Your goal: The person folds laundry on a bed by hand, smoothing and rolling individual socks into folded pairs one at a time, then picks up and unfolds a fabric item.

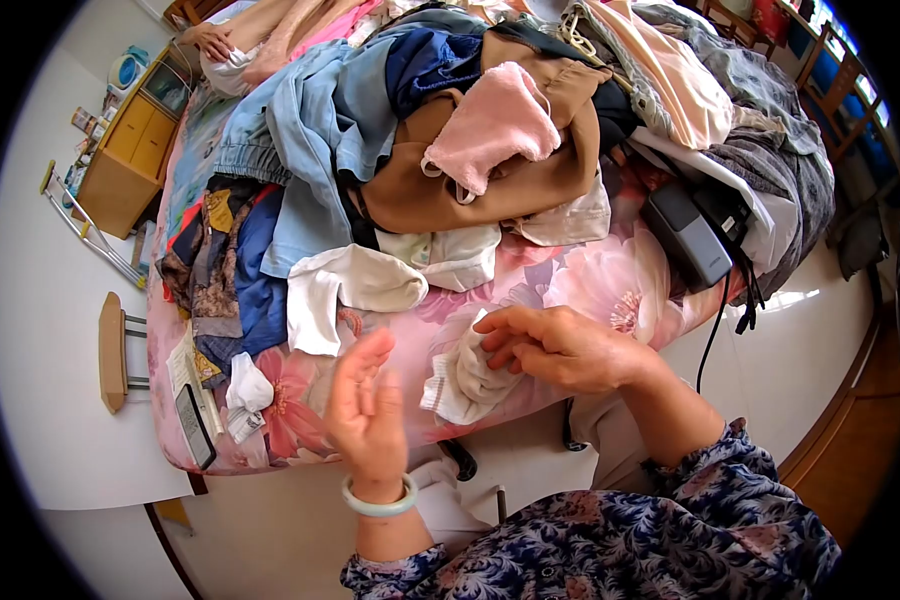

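Note:
A folded pair of white socks [462,385] lies at the near edge of the bed. Just over its right side is my right hand [565,350], palm down, fingers loosely bent and partly apart; whether the fingertips touch the socks is hard to tell. My left hand [367,405] is raised to the left of the socks, fingers up and spread from the thumb, slightly blurred, holding nothing. A pale bangle [380,500] circles that wrist. Beyond my hands, a loose white sock [370,280] lies near a light folded cloth [460,262].
A large clothes heap [320,130] covers the bed's far part, topped by a fluffy pink cloth [495,125]. A grey box-shaped device [688,240] with a cable sits right. A phone [196,427] lies at the left edge. Another person's hand [210,40] shows far left.

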Demonstrator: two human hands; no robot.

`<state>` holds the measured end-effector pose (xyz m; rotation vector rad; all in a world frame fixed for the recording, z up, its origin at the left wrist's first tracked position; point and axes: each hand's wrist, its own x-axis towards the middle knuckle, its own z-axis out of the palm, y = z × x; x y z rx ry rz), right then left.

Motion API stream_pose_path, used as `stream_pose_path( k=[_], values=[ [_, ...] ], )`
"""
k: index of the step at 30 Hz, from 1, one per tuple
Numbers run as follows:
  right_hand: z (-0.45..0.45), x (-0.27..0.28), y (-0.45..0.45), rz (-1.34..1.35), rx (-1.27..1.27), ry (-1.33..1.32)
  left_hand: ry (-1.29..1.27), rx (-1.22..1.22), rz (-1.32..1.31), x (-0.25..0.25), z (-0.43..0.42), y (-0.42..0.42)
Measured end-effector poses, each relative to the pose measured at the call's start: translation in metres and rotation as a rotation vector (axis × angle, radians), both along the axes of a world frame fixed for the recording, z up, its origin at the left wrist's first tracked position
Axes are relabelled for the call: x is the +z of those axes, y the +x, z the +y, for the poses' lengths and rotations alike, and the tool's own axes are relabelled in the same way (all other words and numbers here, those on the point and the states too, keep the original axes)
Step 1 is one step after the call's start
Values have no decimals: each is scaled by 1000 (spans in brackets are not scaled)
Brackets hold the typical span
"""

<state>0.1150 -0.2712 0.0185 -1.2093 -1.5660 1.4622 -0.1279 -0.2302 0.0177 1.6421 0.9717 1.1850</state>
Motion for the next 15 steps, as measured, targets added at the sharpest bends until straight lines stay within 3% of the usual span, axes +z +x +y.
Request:
stream_pose_path(
  k=[2, 8, 11, 15],
  values=[
    [0, 0, -1, -2, 2, 3, 264, -34, 264, -5, -4, 10],
    [0, -2, -1, -25, -8, 67, 232, -78, 606, -17, -8, 37],
    [-1, -1, 6, -99, -155, 166, 249, -97, 729, -16, -7, 34],
    [0, 2, 8, -388, -247, 234, 197, -96, 788, -11, -11, 30]
  ],
)
